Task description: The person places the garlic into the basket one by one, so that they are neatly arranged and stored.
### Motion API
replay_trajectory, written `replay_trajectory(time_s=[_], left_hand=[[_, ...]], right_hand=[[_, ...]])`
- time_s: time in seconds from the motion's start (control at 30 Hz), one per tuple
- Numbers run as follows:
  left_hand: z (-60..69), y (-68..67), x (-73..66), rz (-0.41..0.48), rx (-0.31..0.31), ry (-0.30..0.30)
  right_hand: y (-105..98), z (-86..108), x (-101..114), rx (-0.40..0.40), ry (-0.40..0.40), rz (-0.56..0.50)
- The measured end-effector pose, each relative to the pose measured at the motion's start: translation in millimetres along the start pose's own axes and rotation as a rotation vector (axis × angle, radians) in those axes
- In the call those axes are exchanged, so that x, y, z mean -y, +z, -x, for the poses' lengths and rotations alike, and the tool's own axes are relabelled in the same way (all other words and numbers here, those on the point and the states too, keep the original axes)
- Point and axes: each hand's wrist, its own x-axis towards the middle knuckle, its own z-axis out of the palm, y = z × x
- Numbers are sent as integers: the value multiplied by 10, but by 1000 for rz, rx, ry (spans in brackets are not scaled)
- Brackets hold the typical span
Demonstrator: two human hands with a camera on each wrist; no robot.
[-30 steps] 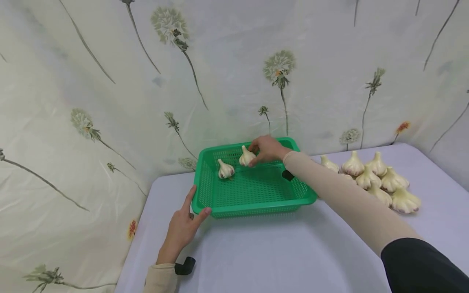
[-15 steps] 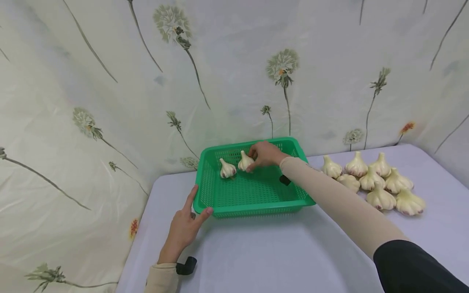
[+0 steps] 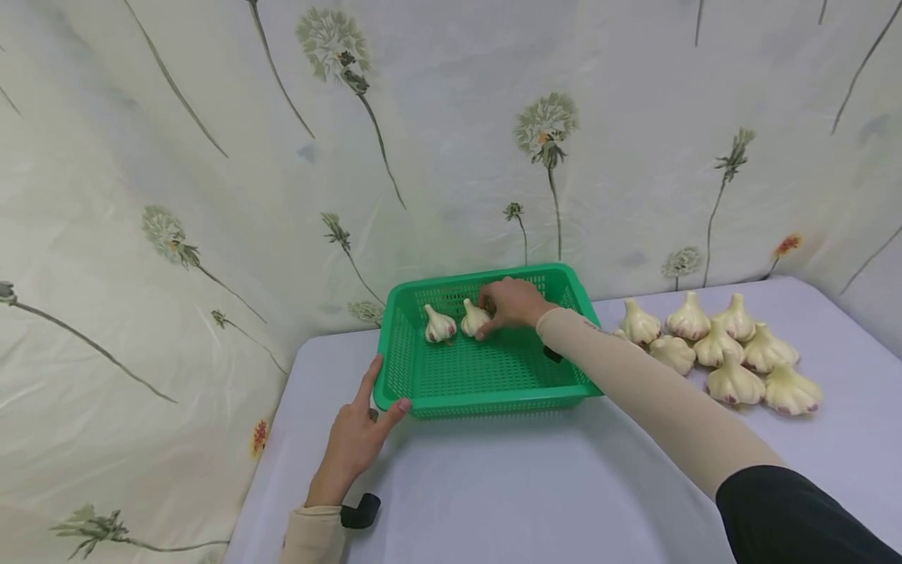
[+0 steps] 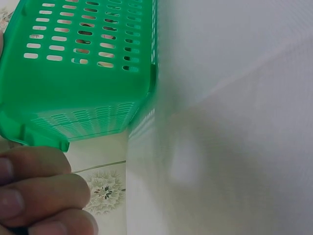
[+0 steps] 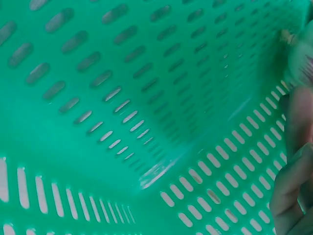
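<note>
A green plastic basket (image 3: 479,406) with slotted walls stands on the table. Inside, toward its back left, one garlic bulb (image 3: 440,324) lies by itself. Just right of it is a second garlic bulb (image 3: 474,318), low in the basket, which my right hand (image 3: 516,302) pinches between thumb and fingers. Part of that bulb is hidden behind the fingers. My left hand (image 3: 355,437) is at the basket's front left corner, index finger along the left rim and thumb on the front rim, both fairly straight. In the left wrist view its other fingers (image 4: 44,191) are bent beside the basket wall.
Several garlic bulbs (image 3: 715,343) sit in a group on the white-covered table (image 3: 493,486), right of the basket. A flower-printed cloth (image 3: 451,141) hangs close behind the basket. My right forearm crosses over the basket's right rim.
My right hand has lowered the garlic bulb from near the basket's back rim to its floor, beside the other bulb. The left hand stays at the corner.
</note>
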Motion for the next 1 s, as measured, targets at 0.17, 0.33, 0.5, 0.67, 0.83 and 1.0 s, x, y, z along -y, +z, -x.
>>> replay_trajectory(time_s=[0.17, 0.33, 0.5, 0.67, 0.83, 1.0], left_hand=[[10, 8, 0, -1, 8, -11], [8, 13, 8, -6, 6, -4], [-1, 11, 11, 5, 3, 8], [-12, 4, 14, 1, -2, 18], [-11, -5, 6, 10, -7, 29], [5, -2, -6, 16, 0, 18]], right_hand=[[25, 10, -16, 10, -8, -5], [43, 9, -12, 24, -6, 3], [26, 13, 8, 26, -5, 14], [10, 19, 19, 30, -6, 9], [8, 12, 17, 28, -13, -8], [0, 7, 10, 40, -10, -17]])
